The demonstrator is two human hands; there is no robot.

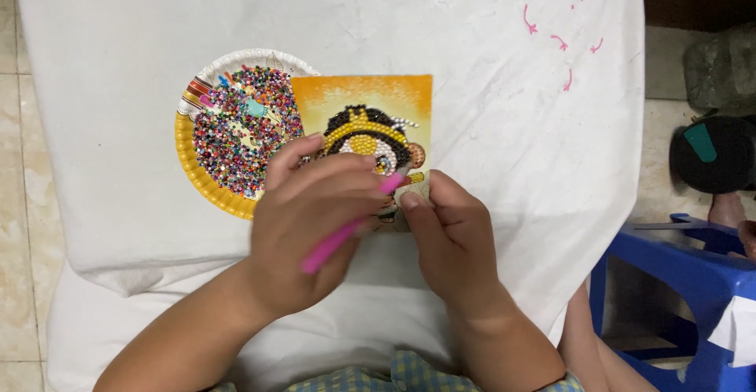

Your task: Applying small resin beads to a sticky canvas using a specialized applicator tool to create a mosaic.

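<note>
Paper plate (191, 158) full of mixed colour beads. Left hand (315, 219) clamped on pink pen (339, 238), tip on bead-art card (370, 100); right hand (453, 238) pinches the card's lower edge.

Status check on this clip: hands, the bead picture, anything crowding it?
Left hand grips pink pen, tip on bead picture. Right hand pins picture's lower edge. Paper plate of beads touches picture's left side.

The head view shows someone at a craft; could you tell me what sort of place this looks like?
Probably a home craft spot, not a workshop: a white cloth with pink printed marks covers the surface over a pale tiled floor, a paper plate of mixed coloured beads sits by an orange bead-picture card, and a blue plastic stool stands alongside.
</note>
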